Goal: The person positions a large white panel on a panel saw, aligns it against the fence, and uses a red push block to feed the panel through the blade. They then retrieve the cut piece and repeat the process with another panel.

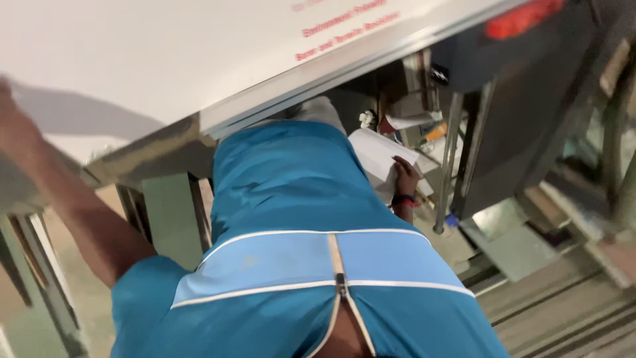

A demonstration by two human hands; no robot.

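Person in a blue zip shirt [291,199] bends under the edge of a large white board [152,59] that rests on a metal-framed table [152,149]. Right hand [405,178], red band at the wrist, lies fingers-down on a white sheet [374,154] below the table's right corner, seemingly steadying it; grip unclear. Left arm reaches up and out to the board's left edge, elbow bent; left hand [10,126] is blurred, so I cannot tell whether it grips.
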